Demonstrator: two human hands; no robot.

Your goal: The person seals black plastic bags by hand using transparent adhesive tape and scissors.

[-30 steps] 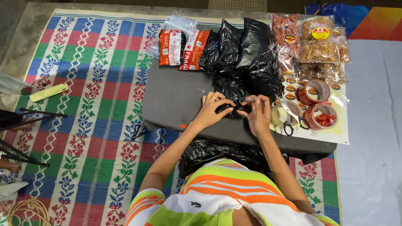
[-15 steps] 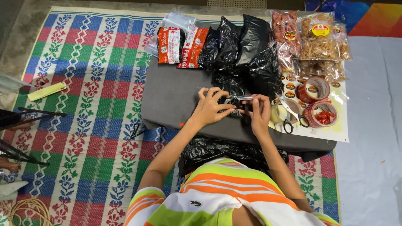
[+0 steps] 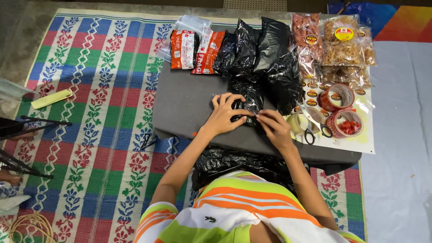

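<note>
The left hand lies spread over a small black plastic packet on the grey table, fingers fanned and only slightly curled, the palm pressing the packet's near edge down rather than gripping it. The right hand meets it from the other side, thumb and forefinger pinched together on a thin bit of clear tape or film at the packet's lower corner (too small to tell which); its other fingers are loosely folded. The fingertips of the two hands almost touch.

Just beyond the fingers stands a row of larger black bags, with red-and-white pouches farther to the left. To the right of the right hand lie scissors, two tape rolls and clear bags of snacks. A black bag rests near the wrists, in the person's lap.
</note>
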